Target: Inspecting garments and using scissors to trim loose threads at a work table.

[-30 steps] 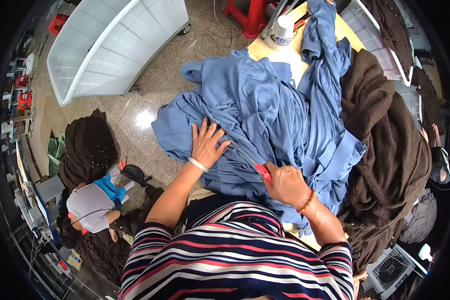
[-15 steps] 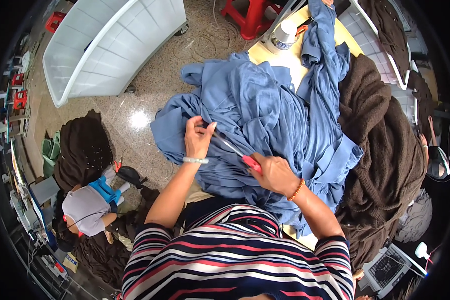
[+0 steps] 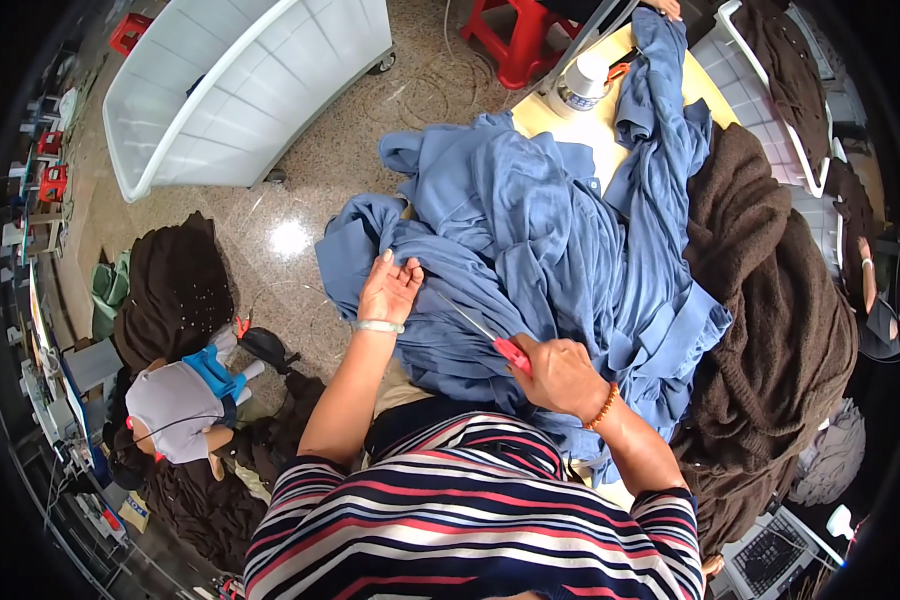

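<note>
My left hand (image 3: 389, 292), splayed earlier, half-curls over rumpled blue cloth (image 3: 545, 215), hold unclear; my right hand (image 3: 565, 375) clenches a red-handled metal tool (image 3: 512, 354).

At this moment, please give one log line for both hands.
left hand: over blue garments, grip unclear | right hand: holds red-handled tool, pointing toward left hand | brown knitwear: at right

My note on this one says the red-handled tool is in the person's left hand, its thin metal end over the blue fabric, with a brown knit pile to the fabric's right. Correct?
Not quite: the head view shows the red-handled tool in the right hand, its thin metal end over the blue fabric, with a brown knit pile to the fabric's right.
</note>
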A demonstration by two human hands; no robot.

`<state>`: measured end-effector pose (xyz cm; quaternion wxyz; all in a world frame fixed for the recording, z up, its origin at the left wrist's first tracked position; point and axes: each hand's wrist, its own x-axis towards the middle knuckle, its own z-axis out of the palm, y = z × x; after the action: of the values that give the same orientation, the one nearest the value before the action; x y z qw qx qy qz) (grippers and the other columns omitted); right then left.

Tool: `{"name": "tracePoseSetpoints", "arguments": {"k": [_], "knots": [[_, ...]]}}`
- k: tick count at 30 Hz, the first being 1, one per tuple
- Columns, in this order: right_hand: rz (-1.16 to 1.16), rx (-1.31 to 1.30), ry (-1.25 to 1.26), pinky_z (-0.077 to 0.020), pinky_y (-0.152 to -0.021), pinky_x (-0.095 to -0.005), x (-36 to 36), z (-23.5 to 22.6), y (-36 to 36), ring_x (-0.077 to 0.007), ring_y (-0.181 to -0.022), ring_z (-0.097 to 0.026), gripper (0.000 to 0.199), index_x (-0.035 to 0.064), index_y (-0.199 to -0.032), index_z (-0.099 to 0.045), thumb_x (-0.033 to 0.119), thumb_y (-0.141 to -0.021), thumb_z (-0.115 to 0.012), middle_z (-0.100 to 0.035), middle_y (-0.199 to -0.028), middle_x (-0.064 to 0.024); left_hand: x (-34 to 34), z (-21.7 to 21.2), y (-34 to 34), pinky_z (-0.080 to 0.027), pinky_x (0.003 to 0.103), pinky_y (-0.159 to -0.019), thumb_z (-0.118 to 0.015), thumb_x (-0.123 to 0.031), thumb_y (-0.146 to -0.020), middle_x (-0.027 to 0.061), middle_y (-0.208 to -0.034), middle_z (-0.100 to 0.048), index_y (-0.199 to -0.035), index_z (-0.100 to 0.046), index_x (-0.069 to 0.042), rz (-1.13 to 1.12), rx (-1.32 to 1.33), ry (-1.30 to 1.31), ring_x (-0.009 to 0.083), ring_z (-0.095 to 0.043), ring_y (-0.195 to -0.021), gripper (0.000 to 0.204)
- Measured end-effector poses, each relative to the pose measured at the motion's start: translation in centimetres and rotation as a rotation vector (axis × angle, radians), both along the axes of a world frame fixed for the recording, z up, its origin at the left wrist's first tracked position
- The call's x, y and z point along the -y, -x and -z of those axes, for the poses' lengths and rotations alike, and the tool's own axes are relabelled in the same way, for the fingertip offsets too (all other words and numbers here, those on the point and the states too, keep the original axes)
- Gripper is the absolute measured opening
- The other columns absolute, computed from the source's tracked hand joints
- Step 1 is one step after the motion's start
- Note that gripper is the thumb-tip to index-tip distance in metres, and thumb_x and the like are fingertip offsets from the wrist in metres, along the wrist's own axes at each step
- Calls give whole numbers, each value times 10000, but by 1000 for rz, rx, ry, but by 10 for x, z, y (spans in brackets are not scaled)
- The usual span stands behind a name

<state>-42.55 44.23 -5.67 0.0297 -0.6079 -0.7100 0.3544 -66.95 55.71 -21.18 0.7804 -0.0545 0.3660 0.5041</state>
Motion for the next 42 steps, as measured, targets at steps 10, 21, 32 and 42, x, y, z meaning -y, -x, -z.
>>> {"name": "tracePoseSetpoints", "arguments": {"k": [10,21,32,42], "knots": [[-26,98,7,-538,-619,-484,-70,14,48,-387,-704,-680,238,-3,-935,-609,226,-879,-574,-668,-744,-223,-5,17,-9,-528,324,-667,-683,-142,-905,40,-842,-642,-952,-572,-108,143,-278,-139,203,-648,-778,125],[55,59,69,-522,-643,-501,-50,-7,29,-420,-690,-653,275,42,-1010,-601,278,-870,-617,-647,-703,-219,-21,24,-11,-513,370,-835,-690,-192,-908,65,-1060,-641,-1167,-564,-65,92,-398,-87,209,-619,-951,315],[285,-232,-152,-517,-717,-469,-51,31,19,-410,-848,-630,338,62,-1131,-582,239,-850,-645,-618,-1013,-194,10,-13,48,-497,348,-948,-639,-119,-923,84,-1088,-658,-1124,-589,-11,478,-710,-409,193,-626,-1032,234],[55,-179,69,-536,-728,-471,40,42,25,-384,-857,-671,434,58,-1260,-543,174,-843,-568,-649,-1014,-219,68,5,219,-499,319,-483,-657,-56,-863,60,-648,-551,-727,-471,-106,744,-1358,41,164,-557,-497,236]]}}
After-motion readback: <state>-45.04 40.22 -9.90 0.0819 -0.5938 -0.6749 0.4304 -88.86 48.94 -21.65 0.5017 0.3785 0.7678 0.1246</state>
